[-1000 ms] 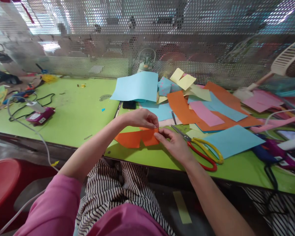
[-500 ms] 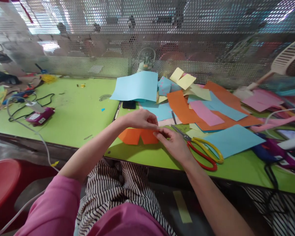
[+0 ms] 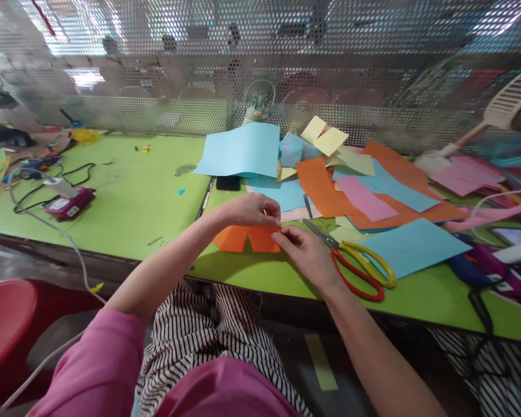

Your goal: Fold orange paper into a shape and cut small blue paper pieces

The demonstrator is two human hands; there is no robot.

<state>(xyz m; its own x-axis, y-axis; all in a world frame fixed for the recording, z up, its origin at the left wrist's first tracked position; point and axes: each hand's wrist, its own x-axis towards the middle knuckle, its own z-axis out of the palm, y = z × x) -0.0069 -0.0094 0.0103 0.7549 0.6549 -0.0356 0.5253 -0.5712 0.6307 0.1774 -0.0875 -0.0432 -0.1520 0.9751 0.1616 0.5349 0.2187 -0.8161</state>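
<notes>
An orange piece of paper (image 3: 232,238) with a V-shaped notch in its near edge is at the front of the green table. Over its far edge reaches my left hand (image 3: 257,209), thumb and fingers pinched at the paper's right end. My right hand (image 3: 301,246) pinches the same right end from the other side, fingertips close to those of the left. The exact fold between the fingers is hidden. Just right of my right hand lie scissors (image 3: 359,266) with one red and one yellow handle, blades pointing away to the left.
Light blue sheets (image 3: 243,152), orange paper (image 3: 323,188) and a pink strip (image 3: 364,200) pile up behind my hands. A black phone (image 3: 228,183) lies left of them. A purple power strip (image 3: 72,204) with cables is at left, a beige fan (image 3: 510,101) at right. A perforated metal screen (image 3: 165,110) borders the back.
Both hands keep their hold at the paper's right end. My left fingers have shifted slightly, with a small gap now showing between them. The orange paper has tilted a little.
</notes>
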